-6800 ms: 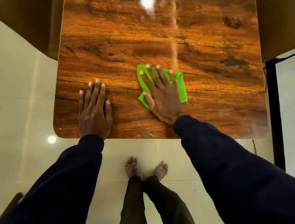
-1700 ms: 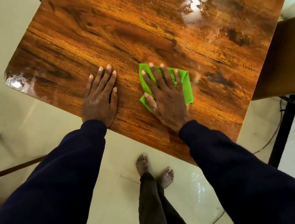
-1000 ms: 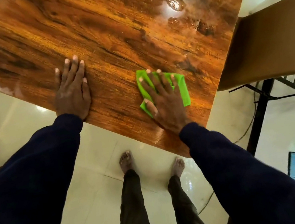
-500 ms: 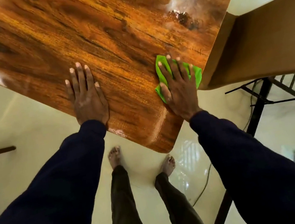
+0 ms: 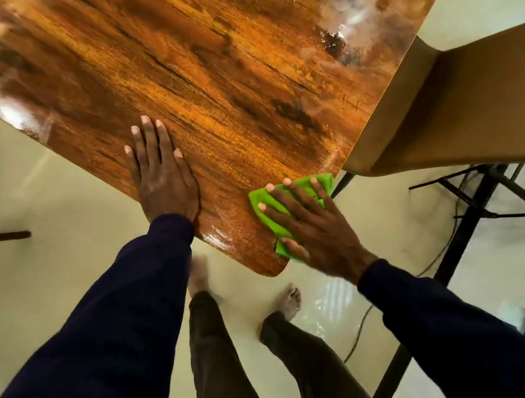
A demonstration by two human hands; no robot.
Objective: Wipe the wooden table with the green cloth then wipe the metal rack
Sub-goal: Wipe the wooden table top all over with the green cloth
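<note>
The right hand (image 5: pixel 314 225) lies flat with fingers spread, pressing the cloth (image 5: pixel 266 212) beneath it onto the tabletop (image 5: pixel 198 70) corner. The left hand (image 5: pixel 162 177) rests flat, fingers together, near that corner.

Warm light leaves white glare on the glossy wooden table (image 5: pixel 231 65); frame edges curve, slightly soft.

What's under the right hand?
The green cloth, pressed by the right hand on the wooden table near its corner. The cloth's middle is covered by the hand.
</note>
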